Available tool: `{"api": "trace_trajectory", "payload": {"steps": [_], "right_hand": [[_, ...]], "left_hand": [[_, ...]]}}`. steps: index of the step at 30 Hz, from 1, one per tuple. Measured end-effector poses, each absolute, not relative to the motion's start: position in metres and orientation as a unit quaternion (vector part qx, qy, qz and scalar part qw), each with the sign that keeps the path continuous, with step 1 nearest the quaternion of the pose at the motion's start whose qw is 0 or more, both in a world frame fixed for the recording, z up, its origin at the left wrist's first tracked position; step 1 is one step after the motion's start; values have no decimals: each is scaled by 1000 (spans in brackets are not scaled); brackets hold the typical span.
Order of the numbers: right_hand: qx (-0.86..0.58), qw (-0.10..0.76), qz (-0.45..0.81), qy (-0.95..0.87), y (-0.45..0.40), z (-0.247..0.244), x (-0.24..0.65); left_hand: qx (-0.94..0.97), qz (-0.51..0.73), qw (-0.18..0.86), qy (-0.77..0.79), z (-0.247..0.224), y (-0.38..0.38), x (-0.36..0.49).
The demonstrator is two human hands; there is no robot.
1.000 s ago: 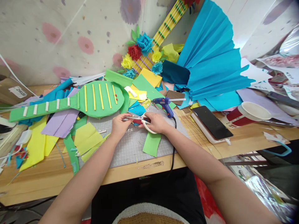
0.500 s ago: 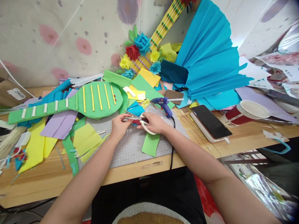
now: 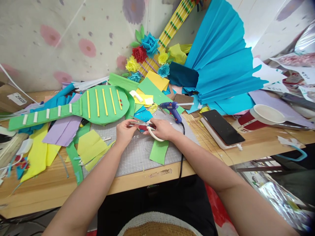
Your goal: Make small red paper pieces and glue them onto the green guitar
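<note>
My right hand [image 3: 162,129] is closed around a pair of scissors [image 3: 154,134] with white handles, the blades pointing left. Facing it, my left hand [image 3: 124,132] is pinched at the blade tips on something small and thin that I cannot make out. Both hands are over a grey cutting mat [image 3: 134,160]. Red and blue bits of paper show just under the blades. Below the scissors lies a green paper strip [image 3: 159,153]. Beyond my right hand rests a blue glue gun [image 3: 174,110] with a white glue stick in its back end.
A green paper-covered instrument [image 3: 105,113] with yellow strips lies to the left, among yellow paper [image 3: 91,146] and purple paper [image 3: 62,131]. At the right are a phone [image 3: 222,127] and a paper cup [image 3: 256,119]. A blue crepe-paper fan [image 3: 221,65] stands behind. The glue gun's cord [image 3: 182,154] crosses the front edge.
Both hands stay in almost the same place, the scissors still between them. The left fingers have shifted very slightly at the blade tips.
</note>
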State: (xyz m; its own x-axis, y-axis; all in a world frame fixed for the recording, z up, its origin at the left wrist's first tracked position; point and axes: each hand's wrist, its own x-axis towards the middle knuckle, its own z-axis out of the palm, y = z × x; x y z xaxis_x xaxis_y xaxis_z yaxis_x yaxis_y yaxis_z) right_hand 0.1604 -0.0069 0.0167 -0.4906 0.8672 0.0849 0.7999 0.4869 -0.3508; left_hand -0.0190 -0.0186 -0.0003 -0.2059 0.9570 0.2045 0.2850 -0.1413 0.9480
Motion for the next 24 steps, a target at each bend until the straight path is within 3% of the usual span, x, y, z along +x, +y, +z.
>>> {"api": "trace_trajectory", "payload": {"steps": [24], "right_hand": [[-497, 144, 144, -844, -7, 20, 165]], "left_hand": [[589, 502, 315, 549, -3, -18, -23]]}}
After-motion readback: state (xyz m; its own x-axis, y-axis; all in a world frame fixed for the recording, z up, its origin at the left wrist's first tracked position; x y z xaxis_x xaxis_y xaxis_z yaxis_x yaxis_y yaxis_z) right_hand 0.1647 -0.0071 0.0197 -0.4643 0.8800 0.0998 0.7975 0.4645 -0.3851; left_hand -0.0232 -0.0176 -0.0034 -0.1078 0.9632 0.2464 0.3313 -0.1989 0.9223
